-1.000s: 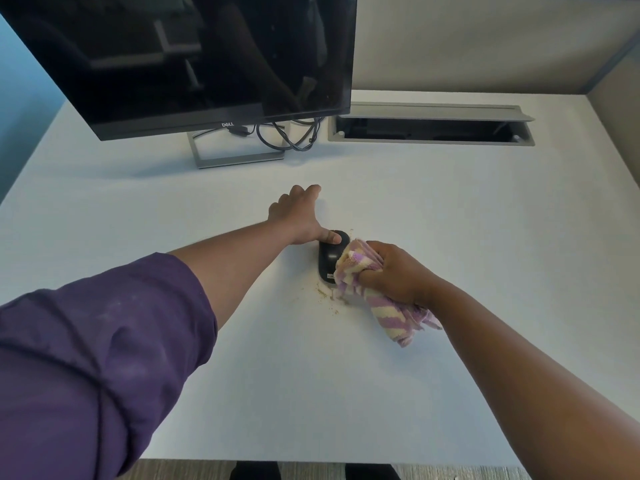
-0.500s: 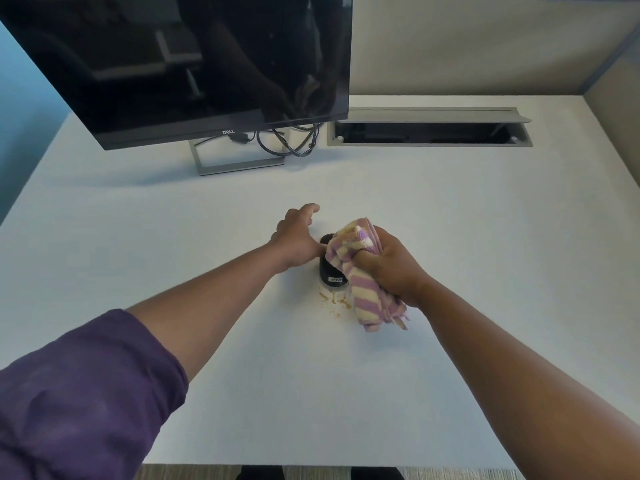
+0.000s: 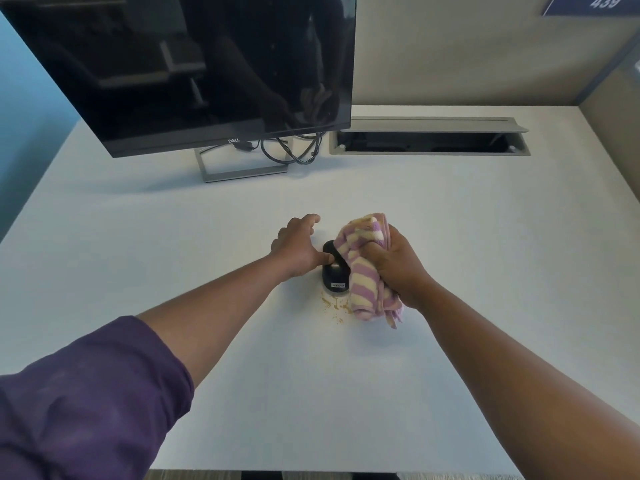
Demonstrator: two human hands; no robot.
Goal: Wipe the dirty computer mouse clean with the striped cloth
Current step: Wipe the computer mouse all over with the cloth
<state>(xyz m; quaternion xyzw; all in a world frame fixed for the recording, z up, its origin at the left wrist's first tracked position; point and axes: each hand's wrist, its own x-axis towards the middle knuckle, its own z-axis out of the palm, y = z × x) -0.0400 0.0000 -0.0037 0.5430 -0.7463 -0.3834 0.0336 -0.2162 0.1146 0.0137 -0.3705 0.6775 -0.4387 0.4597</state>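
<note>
A black computer mouse (image 3: 335,276) lies on the white desk (image 3: 311,375) in the middle of the view. My left hand (image 3: 298,247) steadies it from the left, with the thumb pressed on its top and the fingers spread on the desk. My right hand (image 3: 398,265) grips a bunched purple-and-cream striped cloth (image 3: 363,271), which covers the mouse's right side and far end. Brown crumbs (image 3: 334,308) lie scattered on the desk just in front of the mouse.
A dark Dell monitor (image 3: 194,71) on a grey stand (image 3: 242,168) occupies the back left, with black cables (image 3: 294,150) behind it. An open cable tray (image 3: 429,142) is set into the desk at the back right. A partition wall runs along the right.
My right hand has carried the cloth from the mouse's near right side up over its right side and far end. My left hand keeps holding the mouse. More crumbs lie on the desk.
</note>
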